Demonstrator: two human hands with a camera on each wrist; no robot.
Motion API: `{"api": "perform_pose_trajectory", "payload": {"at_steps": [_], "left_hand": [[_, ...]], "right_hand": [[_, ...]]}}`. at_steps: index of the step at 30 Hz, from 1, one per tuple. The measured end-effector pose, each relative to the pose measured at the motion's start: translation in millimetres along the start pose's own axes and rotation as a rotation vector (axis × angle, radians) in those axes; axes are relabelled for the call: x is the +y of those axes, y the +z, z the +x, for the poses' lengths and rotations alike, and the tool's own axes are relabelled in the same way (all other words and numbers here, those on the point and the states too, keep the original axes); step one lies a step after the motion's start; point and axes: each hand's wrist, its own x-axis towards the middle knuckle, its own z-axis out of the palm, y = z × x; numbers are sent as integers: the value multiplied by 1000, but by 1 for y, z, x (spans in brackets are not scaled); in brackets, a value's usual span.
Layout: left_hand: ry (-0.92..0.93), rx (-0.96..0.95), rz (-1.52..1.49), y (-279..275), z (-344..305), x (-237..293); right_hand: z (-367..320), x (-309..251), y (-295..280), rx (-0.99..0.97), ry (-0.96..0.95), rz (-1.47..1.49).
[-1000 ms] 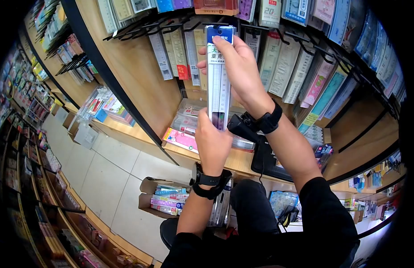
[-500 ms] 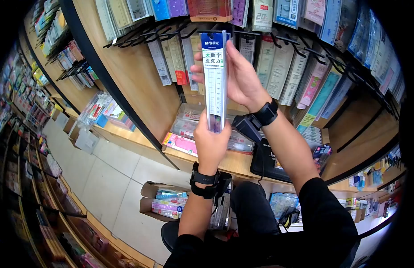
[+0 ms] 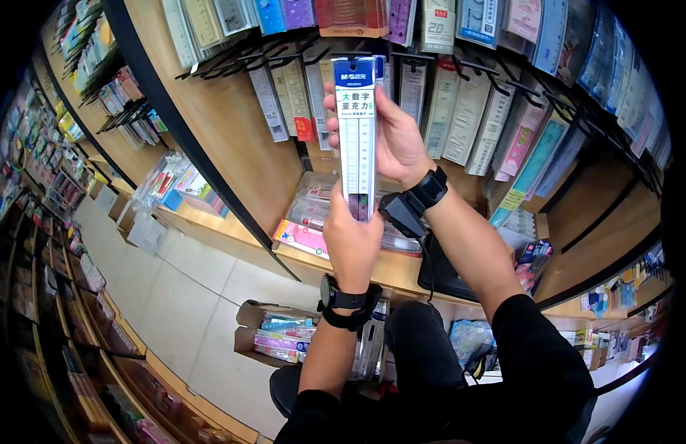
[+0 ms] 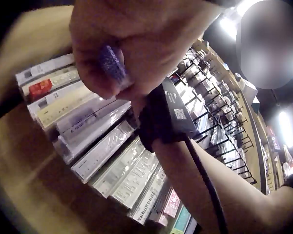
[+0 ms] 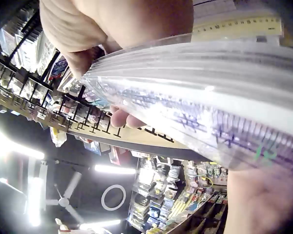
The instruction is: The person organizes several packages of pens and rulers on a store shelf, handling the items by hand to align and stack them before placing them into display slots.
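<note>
Clear plastic ruler pack with blue header card (image 3: 356,140) is held upright, just in front of black peg hooks (image 3: 217,63) on the wooden display wall. Left hand (image 3: 352,238) grips its bottom end. Right hand (image 3: 396,140) wraps the upper half from behind, fingers curled round the edges.

We are in a stationery shop: packaged rulers (image 3: 461,111) hang in rows on metal hooks (image 3: 232,55) across a wooden display wall (image 3: 224,140). Stocked shelves (image 3: 32,148) line the aisle, and a cardboard box (image 3: 244,337) of packets sits on the tiled floor (image 3: 173,296).
</note>
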Motion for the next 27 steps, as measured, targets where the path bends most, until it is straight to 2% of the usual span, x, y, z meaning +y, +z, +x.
{"api": "perform_pose_trajectory", "payload": {"at_steps": [7,14,19,27], "left_hand": [[25,9,52,-6,1,10],[-29,-84,82,-9,1,9],[21,-53,59,-7,1,4],[-35,-156,78,2,17,-2]], "right_hand": [[1,0,6,-87,-21,104],[-2,0,-1,-94,-17,93],[-2,1,-4,-73,-48,76],[-1,-6,-19,11,-91,15]]}}
